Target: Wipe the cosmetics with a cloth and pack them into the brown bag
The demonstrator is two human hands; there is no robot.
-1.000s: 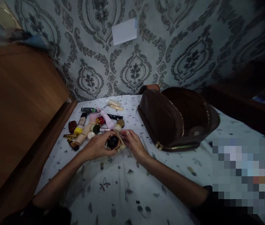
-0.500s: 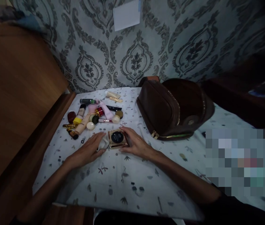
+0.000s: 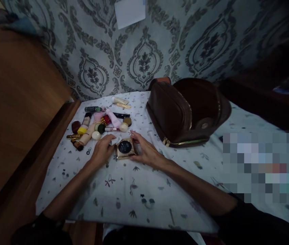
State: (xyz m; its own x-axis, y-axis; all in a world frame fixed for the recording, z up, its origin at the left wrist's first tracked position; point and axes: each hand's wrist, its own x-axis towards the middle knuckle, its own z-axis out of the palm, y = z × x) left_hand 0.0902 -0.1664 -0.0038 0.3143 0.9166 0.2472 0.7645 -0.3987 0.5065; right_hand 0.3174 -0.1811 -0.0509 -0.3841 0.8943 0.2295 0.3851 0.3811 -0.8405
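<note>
A square gold compact with a round black centre (image 3: pixel 125 147) lies on the patterned white cloth (image 3: pixel 124 197). My right hand (image 3: pixel 148 151) has its thumb and fingers around the compact's right side. At the compact's upper left, my left hand (image 3: pixel 103 148) pinches a white wipe or cloth (image 3: pixel 115 141), its fingers closed together. Behind my left hand sits a group of cosmetics, among them a pink tube (image 3: pixel 112 117), a cream round jar (image 3: pixel 96 135) and a beige tube (image 3: pixel 86 133).
An open brown leather bag (image 3: pixel 170 109) stands at the back right. A wooden panel (image 3: pixel 19 102) rises on the left, and a patterned curtain or wall (image 3: pixel 144 61) is behind. A pixelated patch covers the far right.
My left hand has gone from loosely spread beside the compact to pinching the white wipe at its upper left corner. The view has shifted slightly.
</note>
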